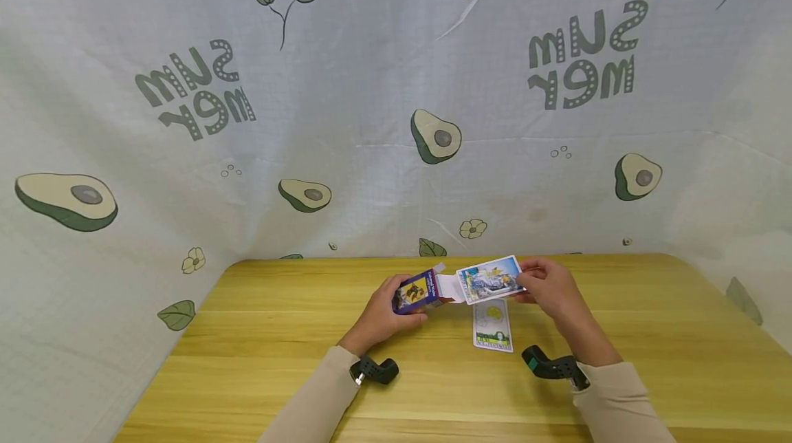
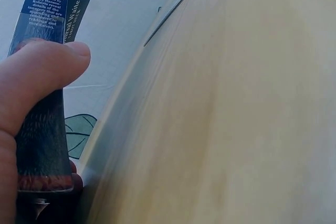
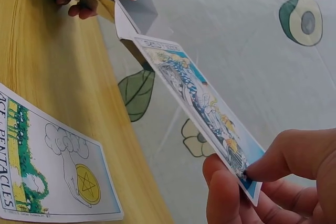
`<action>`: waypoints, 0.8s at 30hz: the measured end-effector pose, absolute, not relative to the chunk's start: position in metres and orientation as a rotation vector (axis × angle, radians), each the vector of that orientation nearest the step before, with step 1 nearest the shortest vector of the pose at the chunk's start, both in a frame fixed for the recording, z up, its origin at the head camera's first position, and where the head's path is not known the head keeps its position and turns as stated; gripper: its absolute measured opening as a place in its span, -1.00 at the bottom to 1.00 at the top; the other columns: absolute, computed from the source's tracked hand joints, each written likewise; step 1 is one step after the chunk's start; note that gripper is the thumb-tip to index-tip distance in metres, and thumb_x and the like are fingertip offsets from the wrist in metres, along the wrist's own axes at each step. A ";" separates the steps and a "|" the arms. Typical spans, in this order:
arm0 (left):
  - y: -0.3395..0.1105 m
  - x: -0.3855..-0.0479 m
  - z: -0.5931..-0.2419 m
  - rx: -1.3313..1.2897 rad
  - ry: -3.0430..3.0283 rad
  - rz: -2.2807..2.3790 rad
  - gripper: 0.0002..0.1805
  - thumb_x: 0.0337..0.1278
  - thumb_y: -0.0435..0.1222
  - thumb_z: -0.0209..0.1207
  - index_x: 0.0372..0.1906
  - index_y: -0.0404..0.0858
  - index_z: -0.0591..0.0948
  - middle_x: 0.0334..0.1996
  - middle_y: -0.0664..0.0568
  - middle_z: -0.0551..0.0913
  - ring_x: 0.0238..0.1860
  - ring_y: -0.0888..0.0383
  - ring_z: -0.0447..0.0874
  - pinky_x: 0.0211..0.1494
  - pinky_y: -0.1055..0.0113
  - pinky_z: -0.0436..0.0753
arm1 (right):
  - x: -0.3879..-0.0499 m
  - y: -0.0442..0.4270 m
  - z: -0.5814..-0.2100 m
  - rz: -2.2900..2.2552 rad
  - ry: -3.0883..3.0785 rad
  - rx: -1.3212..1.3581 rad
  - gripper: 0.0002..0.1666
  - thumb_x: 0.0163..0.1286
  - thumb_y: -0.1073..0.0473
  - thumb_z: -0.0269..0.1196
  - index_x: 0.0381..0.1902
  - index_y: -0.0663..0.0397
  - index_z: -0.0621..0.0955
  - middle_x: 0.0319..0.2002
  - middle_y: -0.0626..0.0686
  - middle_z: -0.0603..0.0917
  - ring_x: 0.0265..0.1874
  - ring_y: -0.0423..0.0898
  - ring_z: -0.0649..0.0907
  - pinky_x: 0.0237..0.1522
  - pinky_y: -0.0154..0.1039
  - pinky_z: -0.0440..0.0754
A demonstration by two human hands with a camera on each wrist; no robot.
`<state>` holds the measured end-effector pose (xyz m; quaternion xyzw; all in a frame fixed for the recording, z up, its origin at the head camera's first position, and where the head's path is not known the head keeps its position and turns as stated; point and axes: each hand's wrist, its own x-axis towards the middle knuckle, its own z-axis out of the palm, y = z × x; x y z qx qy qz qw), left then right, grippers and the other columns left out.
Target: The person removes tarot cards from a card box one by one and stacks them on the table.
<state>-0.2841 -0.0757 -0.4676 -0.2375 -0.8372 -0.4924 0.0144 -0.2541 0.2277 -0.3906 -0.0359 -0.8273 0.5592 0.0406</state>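
My left hand (image 1: 385, 309) grips a dark blue card box (image 1: 416, 292) with a yellow picture on its face. Its flap stands open toward the right. In the left wrist view the thumb presses the narrow side of the box (image 2: 44, 114), which bears printed text. My right hand (image 1: 551, 288) pinches a tarot card (image 1: 491, 279) by its right end, thumb on top, fingers beneath. That card's far end is by the box's open flap (image 3: 128, 22). Below it, an Ace of Pentacles card (image 3: 63, 163) lies face up on the wooden table (image 1: 297, 353).
Behind the table hangs a pale cloth (image 1: 371, 85) printed with avocados, leaves and mirrored lettering. Black camera mounts sit on the left wrist (image 1: 377, 369) and the right wrist (image 1: 551, 364).
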 end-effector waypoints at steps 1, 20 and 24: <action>-0.076 -0.284 -0.468 -0.739 -2.605 -1.531 -0.23 -0.10 -0.02 0.44 0.28 -0.02 0.38 0.04 0.13 0.46 -0.04 0.16 0.45 0.04 0.26 0.46 | -0.252 0.227 -0.388 1.715 -2.541 -0.093 -0.57 0.36 0.31 0.10 0.11 0.48 0.38 -0.17 0.32 0.56 -0.43 -0.06 0.64 -0.37 -0.27 0.66; -0.075 -0.283 -0.467 -0.739 -2.598 -1.559 -0.24 -0.07 -0.05 0.44 0.28 -0.05 0.39 0.04 0.09 0.46 -0.04 0.15 0.45 0.04 0.26 0.48 | -0.262 0.235 -0.401 1.579 -2.638 -0.111 -0.54 0.36 0.22 0.15 0.17 0.29 0.41 -0.13 0.26 0.55 -0.33 0.04 0.61 -0.33 -0.23 0.65; -0.075 -0.284 -0.467 -0.744 -2.599 -1.552 -0.24 -0.07 -0.05 0.44 0.28 -0.05 0.39 0.05 0.08 0.46 -0.03 0.15 0.45 0.05 0.26 0.48 | -0.273 0.243 -0.415 1.580 -2.607 -0.130 -0.58 0.34 0.18 0.20 0.12 0.20 0.47 -0.19 0.19 0.55 -0.38 0.02 0.61 -0.42 -0.24 0.64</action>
